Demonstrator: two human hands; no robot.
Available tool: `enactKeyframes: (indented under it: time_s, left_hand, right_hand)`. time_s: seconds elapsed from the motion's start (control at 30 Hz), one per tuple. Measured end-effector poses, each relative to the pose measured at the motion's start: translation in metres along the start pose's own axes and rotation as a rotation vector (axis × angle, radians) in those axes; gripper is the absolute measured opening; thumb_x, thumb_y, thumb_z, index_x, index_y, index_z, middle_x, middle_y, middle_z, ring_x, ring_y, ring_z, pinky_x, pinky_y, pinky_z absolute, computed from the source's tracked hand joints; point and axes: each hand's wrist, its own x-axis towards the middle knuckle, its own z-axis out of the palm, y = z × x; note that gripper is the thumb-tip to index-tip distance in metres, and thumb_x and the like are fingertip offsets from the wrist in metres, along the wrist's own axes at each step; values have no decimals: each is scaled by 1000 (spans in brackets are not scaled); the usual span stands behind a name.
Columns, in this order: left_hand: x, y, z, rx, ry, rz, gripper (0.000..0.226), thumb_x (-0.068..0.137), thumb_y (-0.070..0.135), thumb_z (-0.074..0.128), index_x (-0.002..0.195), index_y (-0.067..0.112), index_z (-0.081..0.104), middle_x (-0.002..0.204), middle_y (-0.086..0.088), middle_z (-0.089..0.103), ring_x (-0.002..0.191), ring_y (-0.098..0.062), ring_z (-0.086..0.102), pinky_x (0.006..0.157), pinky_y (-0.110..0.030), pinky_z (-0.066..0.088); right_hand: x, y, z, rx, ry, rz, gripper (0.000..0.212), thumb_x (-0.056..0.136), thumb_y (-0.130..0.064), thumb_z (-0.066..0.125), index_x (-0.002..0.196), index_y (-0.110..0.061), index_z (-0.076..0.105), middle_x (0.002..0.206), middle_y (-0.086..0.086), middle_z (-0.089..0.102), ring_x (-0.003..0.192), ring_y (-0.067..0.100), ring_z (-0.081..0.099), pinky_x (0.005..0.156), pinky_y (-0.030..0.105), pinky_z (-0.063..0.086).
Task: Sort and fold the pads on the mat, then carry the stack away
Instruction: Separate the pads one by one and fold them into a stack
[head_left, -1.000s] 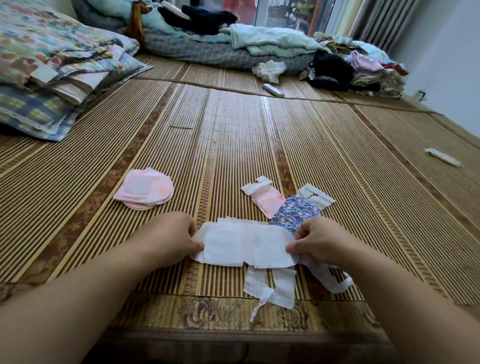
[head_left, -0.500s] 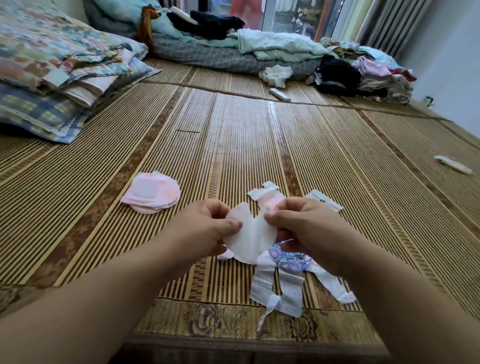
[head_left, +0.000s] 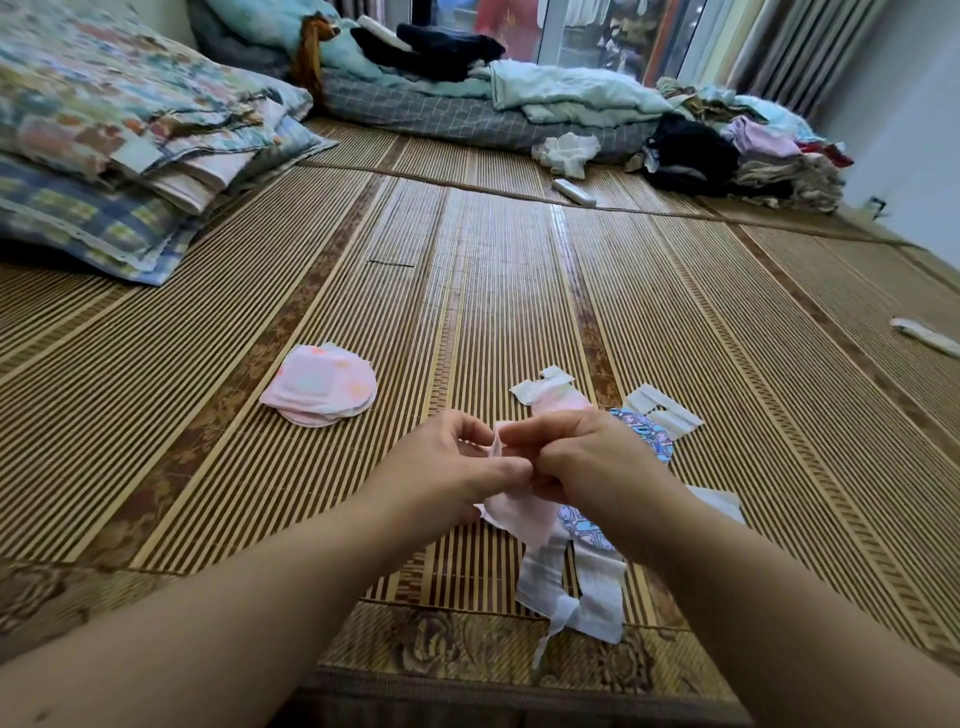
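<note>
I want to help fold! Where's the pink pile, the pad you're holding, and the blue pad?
Pink pile (head_left: 319, 387): head view, on its top pad.
Held pad (head_left: 511, 512): head view, on its lower hanging part.
Blue pad (head_left: 649, 436): head view, on its far patterned end.

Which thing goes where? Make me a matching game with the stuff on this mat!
Things: 1 folded quilts; 2 pale pink pad; 3 stack of round pink pads; 4 blue patterned pad.
Places: A on the mat, left of the left hand; B partly behind the right hand; C pinched by both hands; D piled at far left.
Pairs: 1-D, 2-C, 3-A, 4-B.
</note>
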Motion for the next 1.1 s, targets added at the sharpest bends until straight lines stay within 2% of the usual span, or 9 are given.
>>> enactKeyframes:
  time_s: [0.1, 0.2, 0.27, 0.37, 0.5, 0.57, 0.73, 0.93, 1.1]
  left_hand:
    - [2, -2, 2, 15, 30, 2, 32, 80, 15, 69, 106, 24, 54, 96, -9, 69, 84, -23, 70, 70, -37, 59]
    - [3, -1, 1, -43, 60, 42, 29, 85, 1, 57, 102, 25, 58, 94, -8, 68, 80, -22, 69, 62, -31, 58]
    - [8, 3, -10, -133, 115, 73, 31, 84, -3, 56, 98, 25, 59, 96, -9, 67, 79, -21, 69, 61, -29, 58]
    - [27, 6, -47, -248, 349, 77, 28, 86, -3, 53, 99, 21, 58, 99, -9, 64, 81, -24, 69, 62, -33, 60]
    - [51, -11, -110, -289, 753, -32, 25, 88, 1, 55, 87, 25, 59, 98, -8, 65, 81, -28, 67, 54, -36, 58]
    - [58, -25, -125, -240, 848, -77, 21, 84, 2, 55, 91, 21, 62, 104, -12, 67, 87, -30, 67, 69, -45, 59]
    - [65, -43, -138, -58, 924, -126, 31, 81, 2, 59, 108, 17, 62, 110, -13, 65, 92, -32, 64, 79, -49, 57]
    - [67, -45, -139, 423, 933, -23, 31, 79, 15, 69, 109, 13, 63, 102, -12, 69, 80, -23, 55, 67, -32, 41]
    - [64, -47, -139, 448, 940, -16, 36, 80, 20, 67, 115, 14, 59, 109, -13, 68, 90, -28, 59, 75, -37, 42]
  right_hand:
    - [-1, 0, 3, 61, -14, 16, 42, 82, 17, 39, 88, -10, 71, 90, 15, 73, 78, 20, 69, 72, 25, 59]
    - [-3, 1, 1, 54, 41, -50, 36, 83, 13, 44, 91, -11, 71, 87, 11, 75, 76, 19, 69, 74, 31, 59]
    - [-4, 1, -4, -7, 155, -177, 29, 83, 6, 53, 91, -15, 71, 84, 6, 76, 76, 15, 71, 65, 22, 58]
    - [-4, 5, -17, -49, 307, -279, 13, 82, -11, 67, 89, -21, 70, 79, 1, 74, 71, 8, 69, 58, 14, 52]
    - [1, 14, -28, -53, 348, -223, 4, 82, -22, 69, 82, -26, 69, 71, -10, 72, 63, 1, 66, 54, 14, 49]
    - [5, 17, -32, -49, 333, -198, 6, 83, -21, 67, 81, -26, 70, 72, -12, 72, 64, 4, 67, 56, 17, 50]
    - [14, 21, -42, -59, 308, -181, 8, 84, -19, 66, 82, -25, 71, 75, -9, 73, 67, 9, 69, 54, 17, 51]
    - [26, 25, -54, -48, 327, -152, 6, 85, -18, 66, 86, -21, 72, 75, -4, 74, 64, 8, 69, 57, 21, 49]
    - [28, 27, -64, -44, 367, -162, 5, 84, -17, 67, 85, -19, 71, 77, -3, 72, 62, 6, 68, 55, 19, 48]
